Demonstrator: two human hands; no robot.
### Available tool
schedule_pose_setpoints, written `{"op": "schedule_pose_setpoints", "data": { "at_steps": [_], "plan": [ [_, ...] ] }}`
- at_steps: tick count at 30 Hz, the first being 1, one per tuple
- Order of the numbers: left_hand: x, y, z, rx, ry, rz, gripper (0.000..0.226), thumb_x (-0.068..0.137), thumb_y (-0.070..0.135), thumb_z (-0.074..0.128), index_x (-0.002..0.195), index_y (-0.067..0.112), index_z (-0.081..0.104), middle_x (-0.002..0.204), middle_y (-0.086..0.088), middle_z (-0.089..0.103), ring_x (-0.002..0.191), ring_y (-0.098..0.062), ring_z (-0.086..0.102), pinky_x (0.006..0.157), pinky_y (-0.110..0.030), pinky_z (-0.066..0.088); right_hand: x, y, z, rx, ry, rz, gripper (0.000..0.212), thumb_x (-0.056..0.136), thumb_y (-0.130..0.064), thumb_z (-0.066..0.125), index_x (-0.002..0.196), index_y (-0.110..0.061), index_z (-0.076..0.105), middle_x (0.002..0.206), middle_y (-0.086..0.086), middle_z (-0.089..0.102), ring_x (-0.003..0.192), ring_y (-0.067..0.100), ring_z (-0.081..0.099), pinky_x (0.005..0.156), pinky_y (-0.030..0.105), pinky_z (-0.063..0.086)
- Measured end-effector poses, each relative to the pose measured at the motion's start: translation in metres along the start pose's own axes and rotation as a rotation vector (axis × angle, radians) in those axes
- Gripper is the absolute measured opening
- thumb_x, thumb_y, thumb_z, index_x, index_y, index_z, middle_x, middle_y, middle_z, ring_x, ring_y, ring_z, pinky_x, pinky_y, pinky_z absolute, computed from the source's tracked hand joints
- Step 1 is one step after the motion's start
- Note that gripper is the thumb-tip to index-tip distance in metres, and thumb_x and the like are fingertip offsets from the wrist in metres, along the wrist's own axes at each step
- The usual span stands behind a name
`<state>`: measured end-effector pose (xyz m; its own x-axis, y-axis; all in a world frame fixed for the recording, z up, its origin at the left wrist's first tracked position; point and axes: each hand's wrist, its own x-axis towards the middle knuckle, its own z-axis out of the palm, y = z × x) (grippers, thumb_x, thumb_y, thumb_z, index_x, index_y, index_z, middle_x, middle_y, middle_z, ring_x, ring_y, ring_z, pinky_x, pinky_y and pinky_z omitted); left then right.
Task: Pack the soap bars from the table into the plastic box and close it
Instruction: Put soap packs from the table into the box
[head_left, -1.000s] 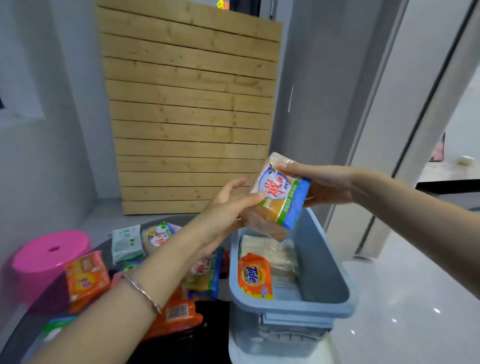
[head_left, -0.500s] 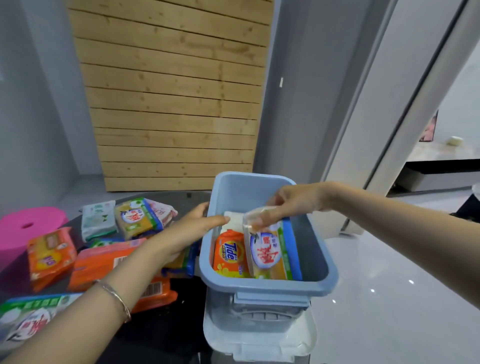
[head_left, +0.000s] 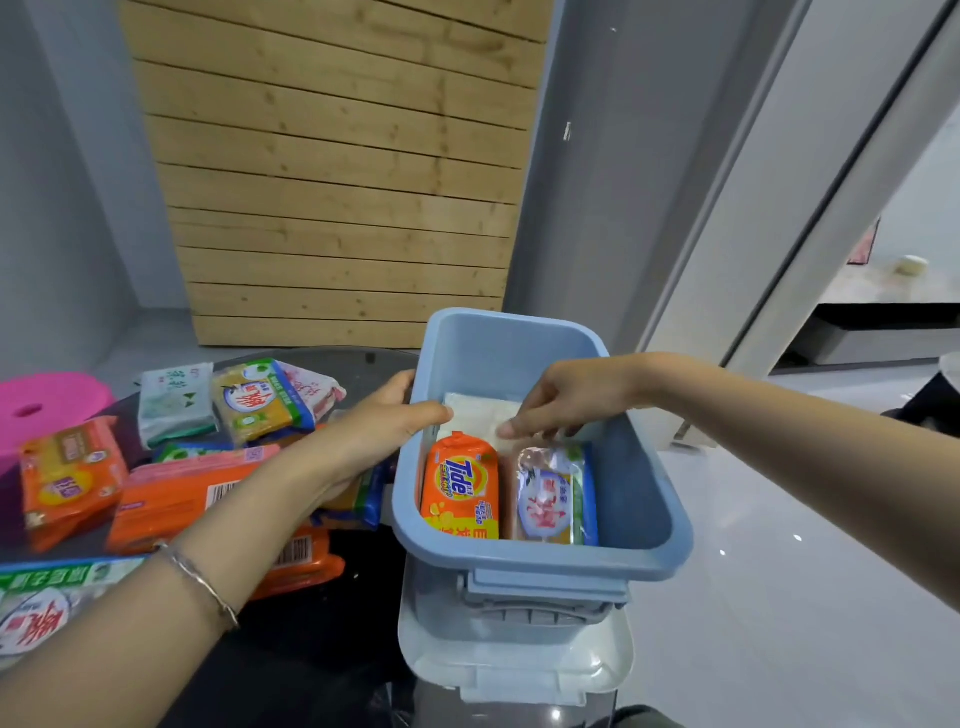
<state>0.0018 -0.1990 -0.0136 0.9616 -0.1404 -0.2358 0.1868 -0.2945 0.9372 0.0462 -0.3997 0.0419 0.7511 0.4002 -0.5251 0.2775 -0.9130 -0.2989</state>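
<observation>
- Inside the blue box (head_left: 644, 499), two wrapped soap bars (head_left: 460, 488) lie flat; more wait on the bench (head_left: 311, 644) at nine o'clock.
- Right hand (head_left: 566, 400) fingers (head_left: 511, 428) hover apart above them, empty; left hand (head_left: 384, 431) clamps the box rim.
- Bars look stiff, glossy wrappers probably slippery: pinch the long edges.

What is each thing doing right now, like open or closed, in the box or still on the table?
Blue plastic box: open, no lid on.
White lid: off, lying under the box.
Orange Tide soap bar: inside the box.
Blue-edged soap bar: inside the box, beside the Tide bar.
Left hand: gripping the box's rim.
Right hand: fingertips over the blue-edged bar.
Soap bars on the table: unpacked.
</observation>
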Motion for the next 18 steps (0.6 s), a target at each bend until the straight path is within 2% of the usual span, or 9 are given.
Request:
{"op": "schedule_pose_setpoints", "data": {
  "at_steps": [3,7,10,12,14,18],
  "plan": [
    [0.0,-0.001,0.0,0.0,-0.005,0.002,0.05,0.089,0.024,0.055,0.136,0.025,0.04,0.097,0.007,0.062,0.084,-0.011,0.062,0.063,-0.023,0.048,-0.002,-0.002,0.0,-0.097,-0.105,0.029,0.048,0.076,-0.057,0.066,0.108,-0.022,0.071,0.107,-0.006,0.073,0.1,0.009,0.066,0.096,0.03,0.051],
    [0.0,-0.001,0.0,-0.011,-0.025,0.001,0.05,0.089,0.023,0.055,0.136,0.026,0.038,0.098,0.006,0.061,0.086,-0.013,0.063,0.065,-0.025,0.05,0.011,-0.004,0.015,-0.212,-0.149,0.133,0.053,0.084,-0.059,0.054,0.117,-0.019,0.067,0.115,-0.001,0.07,0.104,0.016,0.064,0.093,0.027,0.05],
    [-0.001,-0.001,0.0,-0.016,-0.032,0.001,0.051,0.09,0.023,0.053,0.137,0.027,0.036,0.1,0.004,0.062,0.087,-0.015,0.063,0.067,-0.027,0.051,0.015,-0.002,0.015,-0.027,-0.152,0.18,0.049,0.094,-0.048,0.045,0.117,-0.01,0.065,0.111,0.003,0.067,0.095,0.016,0.063,0.082,0.024,0.052],
    [-0.002,0.0,0.001,-0.015,-0.036,-0.002,0.052,0.09,0.023,0.053,0.138,0.027,0.035,0.102,0.002,0.061,0.089,-0.016,0.063,0.069,-0.028,0.052,0.015,0.001,0.016,0.118,-0.145,0.199,0.05,0.099,-0.043,0.037,0.123,-0.007,0.062,0.119,0.008,0.065,0.103,0.021,0.063,0.089,0.03,0.052],
    [-0.004,0.001,0.001,-0.023,-0.037,-0.003,0.052,0.09,0.025,0.053,0.139,0.028,0.034,0.104,0.001,0.062,0.091,-0.018,0.064,0.072,-0.03,0.053,0.016,0.001,0.016,0.156,-0.15,0.196,0.053,0.1,-0.044,0.032,0.127,-0.008,0.06,0.127,0.009,0.063,0.114,0.025,0.06,0.097,0.034,0.05],
    [-0.008,-0.002,-0.003,-0.033,-0.033,0.018,0.051,0.087,0.042,0.056,0.134,0.029,0.042,0.115,0.0,0.065,0.101,-0.019,0.065,0.091,-0.038,0.052,0.007,-0.007,0.008,0.31,-0.102,0.073,0.055,0.099,-0.048,0.026,0.127,-0.014,0.058,0.127,0.006,0.064,0.111,0.022,0.062,0.095,0.03,0.048]
  ]
}}
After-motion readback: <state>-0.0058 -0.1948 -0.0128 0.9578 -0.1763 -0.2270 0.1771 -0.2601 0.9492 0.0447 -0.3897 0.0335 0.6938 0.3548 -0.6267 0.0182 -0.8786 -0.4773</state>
